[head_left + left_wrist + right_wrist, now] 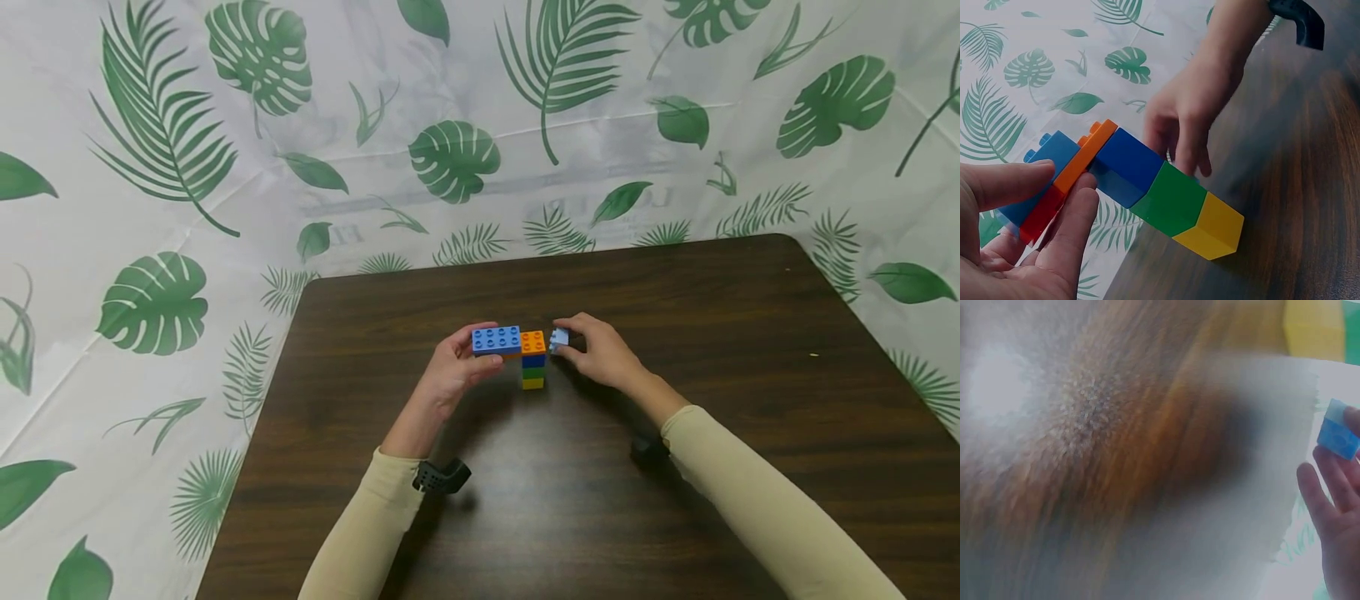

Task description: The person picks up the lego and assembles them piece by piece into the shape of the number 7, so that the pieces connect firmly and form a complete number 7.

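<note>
Toy building bricks form a column on the table: yellow [1210, 228] at the bottom, then green [1169, 200], dark blue [1125, 165] and orange [532, 342] on top. To the left of its top, a long blue brick [496, 340] sits over a red brick [1044, 209], both beside or joined to the orange one. My left hand [455, 368] grips this blue end between thumb and fingers. Just right of the column, my right hand [604, 353] pinches a small light blue brick [558, 340], apart from the column. In the right wrist view that brick is partly covered by a fingertip.
The dark wood table [360, 325] reaches back to a white leaf-printed sheet [360, 217] hanging behind and at the sides. A black wrist device [442, 476] is strapped at the left sleeve. Much of the right wrist view is blurred.
</note>
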### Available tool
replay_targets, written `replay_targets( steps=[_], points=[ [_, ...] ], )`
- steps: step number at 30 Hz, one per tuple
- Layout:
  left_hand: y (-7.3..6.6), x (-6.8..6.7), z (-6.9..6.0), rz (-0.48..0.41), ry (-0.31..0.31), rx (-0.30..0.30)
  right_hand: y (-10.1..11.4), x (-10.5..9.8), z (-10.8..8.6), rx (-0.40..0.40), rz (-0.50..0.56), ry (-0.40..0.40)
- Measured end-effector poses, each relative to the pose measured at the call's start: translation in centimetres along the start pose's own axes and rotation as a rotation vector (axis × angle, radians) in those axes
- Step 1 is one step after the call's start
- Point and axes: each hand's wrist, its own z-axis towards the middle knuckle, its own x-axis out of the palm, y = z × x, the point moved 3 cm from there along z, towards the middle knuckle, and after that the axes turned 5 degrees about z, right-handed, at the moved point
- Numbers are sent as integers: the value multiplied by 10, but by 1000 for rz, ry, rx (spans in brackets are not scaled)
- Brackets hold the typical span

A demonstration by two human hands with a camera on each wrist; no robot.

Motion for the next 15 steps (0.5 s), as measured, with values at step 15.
replay_targets(
  steps=[15],
  points=[
    [-2,3,-1,15,-9,-29,44,-44,-14,-130,243,-218]
  ],
)
